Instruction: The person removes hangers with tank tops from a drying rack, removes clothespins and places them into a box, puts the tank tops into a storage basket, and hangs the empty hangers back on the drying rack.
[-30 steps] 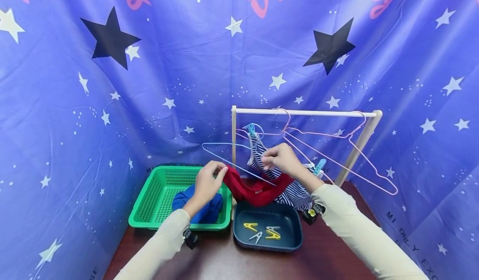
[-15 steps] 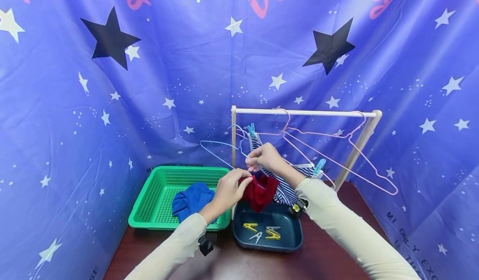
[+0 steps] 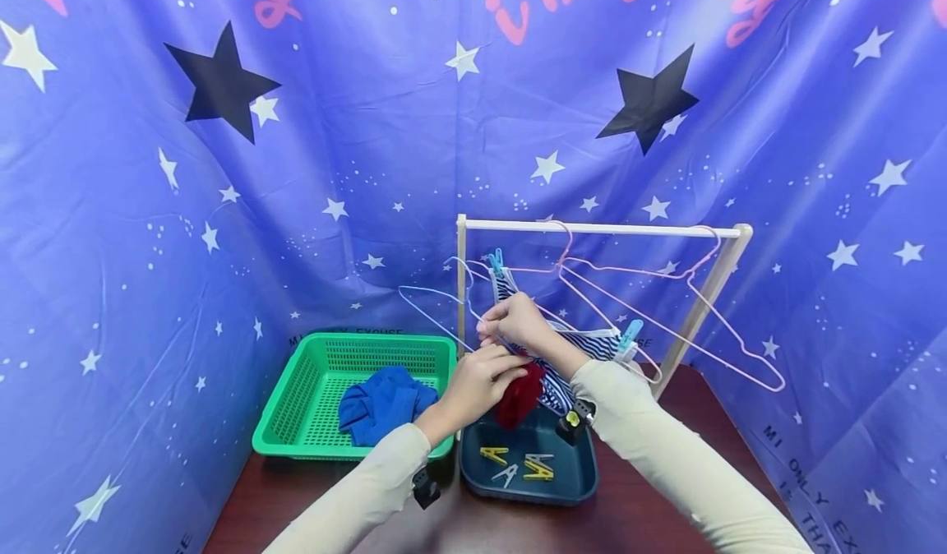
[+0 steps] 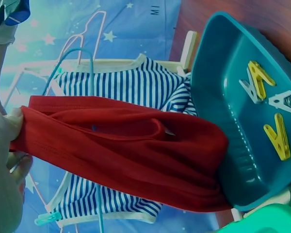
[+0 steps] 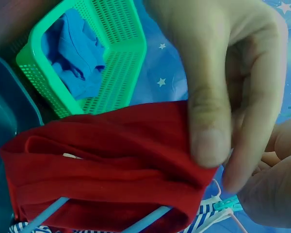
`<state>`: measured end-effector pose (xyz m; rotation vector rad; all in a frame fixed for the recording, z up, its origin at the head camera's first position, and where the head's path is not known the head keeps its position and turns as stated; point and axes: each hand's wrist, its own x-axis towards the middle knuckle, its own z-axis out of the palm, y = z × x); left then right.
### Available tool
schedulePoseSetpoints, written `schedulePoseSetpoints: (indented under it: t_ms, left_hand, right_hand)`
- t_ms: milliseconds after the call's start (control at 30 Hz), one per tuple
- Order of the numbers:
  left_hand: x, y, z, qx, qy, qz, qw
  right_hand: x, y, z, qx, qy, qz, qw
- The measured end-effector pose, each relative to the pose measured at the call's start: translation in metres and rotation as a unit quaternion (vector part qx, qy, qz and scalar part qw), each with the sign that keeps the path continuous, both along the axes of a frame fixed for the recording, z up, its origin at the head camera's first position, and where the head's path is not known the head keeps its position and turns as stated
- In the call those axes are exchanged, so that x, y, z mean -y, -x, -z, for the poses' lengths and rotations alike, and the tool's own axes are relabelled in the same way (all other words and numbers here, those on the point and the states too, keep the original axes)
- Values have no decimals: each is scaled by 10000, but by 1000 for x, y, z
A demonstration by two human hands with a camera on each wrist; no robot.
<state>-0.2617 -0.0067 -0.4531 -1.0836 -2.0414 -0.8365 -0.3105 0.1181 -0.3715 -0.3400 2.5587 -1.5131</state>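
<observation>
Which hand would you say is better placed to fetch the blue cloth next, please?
Probably the left hand: it sits nearer the blue cloth in the green basket, though it must first release the red cloth.

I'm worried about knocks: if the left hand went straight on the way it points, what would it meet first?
Beyond the red cloth the left hand pinches, probably the striped top, to the right in the head view. Depth is unclear, so it might brush the right hand first.
</observation>
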Motion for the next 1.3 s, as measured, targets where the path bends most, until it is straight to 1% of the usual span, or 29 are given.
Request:
schedulePoseSetpoints:
  t_ms: [133, 233, 333, 500, 700, 833, 933, 1000, 1167, 1300]
  left_hand:
    - [-3, 0, 0, 265, 338, 126, 9990]
    - [-5, -1, 0, 330, 519, 241, 9978]
    - [-6, -1, 1, 247, 619, 220, 9975]
    - [-6, 0, 2, 48, 629, 96, 9980]
    - [-5, 1, 5, -97, 468, 66, 9988]
    - [-5, 2, 6, -82, 284, 76, 9995]
    - [-6, 2, 6, -51, 220, 8, 9997]
    - [-6, 1, 6, -67, 224, -41, 9997]
    - [-9, -2, 6, -266, 299, -89, 9992]
    - [-11, -2, 8, -311, 361, -165, 9987]
  right_hand:
    - [1, -1, 1, 72, 65, -47, 9999]
    - [3, -2, 0, 98, 145, -80, 9998]
    - [5, -4, -2, 82, 125, -93, 9998]
    - [7, -7, -5, 23, 54, -106, 9999]
    - [9, -7, -6, 125, 238, -90, 9996]
    - [10, -6, -5, -27, 239, -137, 9996]
    - [10, -7, -6, -186, 197, -239, 9993]
    - [11, -9, -7, -282, 184, -332, 9989]
    - [12, -11, -9, -589, 127, -556, 9966]
    - [13, -12, -11, -957, 118, -739, 9926]
